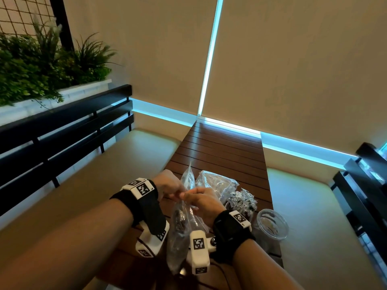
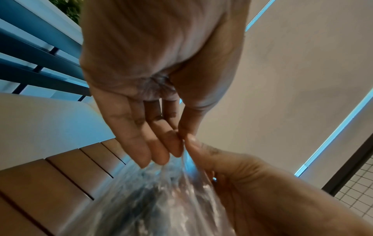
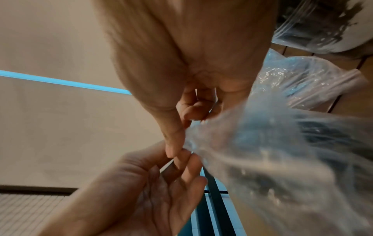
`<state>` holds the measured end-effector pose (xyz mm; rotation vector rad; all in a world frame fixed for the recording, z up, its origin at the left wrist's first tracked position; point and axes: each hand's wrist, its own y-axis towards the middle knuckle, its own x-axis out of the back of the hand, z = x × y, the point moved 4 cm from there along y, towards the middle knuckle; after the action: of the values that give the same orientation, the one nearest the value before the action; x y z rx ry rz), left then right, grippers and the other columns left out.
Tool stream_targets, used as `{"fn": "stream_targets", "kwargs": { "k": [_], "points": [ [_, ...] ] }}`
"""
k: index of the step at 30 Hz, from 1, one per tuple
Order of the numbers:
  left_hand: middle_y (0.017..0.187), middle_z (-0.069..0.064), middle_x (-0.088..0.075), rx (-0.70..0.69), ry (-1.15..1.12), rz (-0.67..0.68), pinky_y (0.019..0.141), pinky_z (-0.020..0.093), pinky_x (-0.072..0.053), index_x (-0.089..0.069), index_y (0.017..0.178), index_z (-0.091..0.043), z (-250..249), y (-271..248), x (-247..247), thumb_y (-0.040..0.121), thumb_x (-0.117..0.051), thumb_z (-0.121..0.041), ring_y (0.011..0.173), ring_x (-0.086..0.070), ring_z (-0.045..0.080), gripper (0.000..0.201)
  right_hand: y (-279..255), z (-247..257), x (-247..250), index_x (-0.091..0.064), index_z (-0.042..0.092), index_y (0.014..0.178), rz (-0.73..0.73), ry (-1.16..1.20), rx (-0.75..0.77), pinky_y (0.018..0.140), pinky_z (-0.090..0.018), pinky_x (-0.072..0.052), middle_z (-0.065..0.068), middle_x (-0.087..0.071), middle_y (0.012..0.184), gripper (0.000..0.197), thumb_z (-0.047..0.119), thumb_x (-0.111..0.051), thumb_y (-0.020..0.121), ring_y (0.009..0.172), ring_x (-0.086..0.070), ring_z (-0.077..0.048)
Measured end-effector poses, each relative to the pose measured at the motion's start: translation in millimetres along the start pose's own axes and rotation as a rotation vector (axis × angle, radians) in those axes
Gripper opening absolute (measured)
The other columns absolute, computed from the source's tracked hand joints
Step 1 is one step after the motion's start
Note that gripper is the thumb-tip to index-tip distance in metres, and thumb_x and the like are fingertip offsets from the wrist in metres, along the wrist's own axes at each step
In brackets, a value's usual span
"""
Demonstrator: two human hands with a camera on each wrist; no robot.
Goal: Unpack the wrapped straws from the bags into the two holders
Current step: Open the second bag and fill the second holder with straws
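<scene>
Both hands meet at the bag's [image 1: 184, 214] mouth: left hand [image 1: 167, 185] and right hand [image 1: 202, 200] each pinch its plastic. The bag hangs lengthwise below them, toward the person, above the bench [image 1: 226, 147].

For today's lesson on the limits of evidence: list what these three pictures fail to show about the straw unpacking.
- Whether the clear plastic bag pinched by both hands is open: blurred in both wrist views, its top covered by the left hand and right hand in the head view.
- Its dark contents: too blurred to identify.
- The clear round plastic cup: contents indistinct, head view.
- A second holder: none visible.
</scene>
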<state>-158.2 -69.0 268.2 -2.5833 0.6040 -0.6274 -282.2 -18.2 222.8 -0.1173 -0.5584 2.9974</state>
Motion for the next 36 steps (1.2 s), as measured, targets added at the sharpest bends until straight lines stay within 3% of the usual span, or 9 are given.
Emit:
{"fn": "stream_targets", "kwargs": {
  "k": [4, 9, 13, 15, 18, 22, 26, 31, 36],
  "points": [
    [0.075, 0.012, -0.068, -0.008, -0.043, 0.010, 0.046, 0.023, -0.053, -0.069, 0.103, 0.010, 4.4, -0.5, 0.8, 0.091, -0.066, -0.004, 0.046, -0.062, 0.010, 0.018, -1.4, -3.9, 0.9, -0.066, 0.008, 0.086, 0.017, 0.024, -0.041, 0.066, -0.030, -0.056, -0.009, -0.070, 0.087, 0.010, 0.012, -0.075, 0.086, 0.076, -0.069, -0.015],
    [0.083, 0.021, -0.060, -0.019, -0.071, -0.031, 0.051, 0.029, -0.055, -0.063, 0.110, 0.015, 11.2, 1.4, -0.1, 0.095, -0.052, 0.004, 0.060, -0.059, 0.020, 0.022, -4.9, 2.2, -0.7, -0.073, 0.008, 0.083, -0.049, -0.212, 0.007, 0.057, -0.028, -0.056, -0.005, -0.069, 0.080, 0.009, 0.012, -0.068, 0.090, 0.070, -0.067, -0.012],
    [0.079, 0.014, -0.063, -0.021, -0.136, -0.027, 0.059, 0.032, -0.057, -0.064, 0.108, 0.011, 13.3, 3.0, -0.3, 0.098, -0.058, -0.012, 0.068, -0.062, 0.022, 0.026, -3.7, 9.5, 1.6, -0.075, 0.012, 0.070, -0.034, -0.263, 0.035, 0.064, -0.035, -0.061, -0.009, -0.071, 0.084, 0.014, 0.004, -0.071, 0.081, 0.081, -0.070, -0.018],
    [0.086, 0.014, -0.067, -0.032, -0.108, 0.023, 0.065, 0.030, -0.054, -0.067, 0.103, 0.005, 10.5, 1.0, -1.6, 0.093, -0.067, -0.020, 0.078, -0.063, 0.024, 0.027, -3.7, 9.0, 3.2, -0.071, 0.011, 0.071, -0.036, -0.182, 0.006, 0.059, -0.030, -0.058, -0.009, -0.068, 0.083, 0.014, 0.001, -0.069, 0.081, 0.077, -0.069, -0.016],
    [0.089, 0.016, -0.071, -0.034, -0.072, 0.022, 0.061, 0.026, -0.056, -0.068, 0.102, 0.008, 8.1, 3.6, -1.6, 0.088, -0.069, -0.008, 0.073, -0.067, 0.021, 0.021, -5.1, 3.0, 2.4, -0.070, 0.009, 0.081, 0.000, -0.100, -0.058, 0.055, -0.025, -0.054, 0.001, -0.068, 0.074, 0.007, 0.003, -0.070, 0.085, 0.066, -0.067, -0.006],
    [0.092, 0.023, -0.071, -0.038, -0.028, -0.021, 0.076, 0.033, -0.058, -0.068, 0.093, 0.011, 6.9, 7.7, 0.2, 0.083, -0.065, 0.003, 0.074, -0.068, 0.022, 0.013, -0.4, -4.9, 3.9, -0.072, 0.013, 0.083, 0.043, -0.043, -0.114, 0.065, -0.028, -0.056, -0.002, -0.071, 0.085, 0.006, 0.015, -0.078, 0.084, 0.078, -0.065, -0.010],
    [0.090, 0.015, -0.074, -0.012, -0.122, 0.066, 0.052, 0.028, -0.057, -0.069, 0.097, 0.003, 7.9, 1.7, 0.2, 0.089, -0.068, -0.005, 0.072, -0.072, 0.020, 0.010, -3.0, -4.7, 6.6, -0.068, 0.014, 0.085, 0.062, 0.027, -0.144, 0.062, -0.027, -0.053, 0.003, -0.064, 0.071, 0.007, 0.015, -0.075, 0.087, 0.064, -0.064, -0.008],
    [0.093, 0.014, -0.075, 0.007, -0.166, 0.099, 0.059, 0.034, -0.061, -0.066, 0.106, 0.001, 11.3, 0.6, 0.1, 0.089, -0.065, 0.000, 0.076, -0.075, 0.022, 0.017, -5.7, -0.1, 3.3, -0.056, 0.015, 0.085, 0.114, 0.043, -0.139, 0.061, -0.030, -0.055, 0.004, -0.070, 0.065, 0.015, 0.009, -0.068, 0.091, 0.061, -0.071, -0.011],
    [0.088, 0.015, -0.071, 0.006, -0.136, 0.045, 0.050, 0.030, -0.058, -0.065, 0.105, 0.005, 8.2, 0.5, 4.0, 0.090, -0.062, 0.003, 0.067, -0.071, 0.021, 0.015, -1.9, 5.5, 2.6, -0.071, 0.008, 0.098, -0.028, -0.163, -0.057, 0.069, -0.036, -0.062, -0.001, -0.071, 0.079, 0.010, 0.016, -0.067, 0.093, 0.071, -0.070, -0.014]
  ]
}}
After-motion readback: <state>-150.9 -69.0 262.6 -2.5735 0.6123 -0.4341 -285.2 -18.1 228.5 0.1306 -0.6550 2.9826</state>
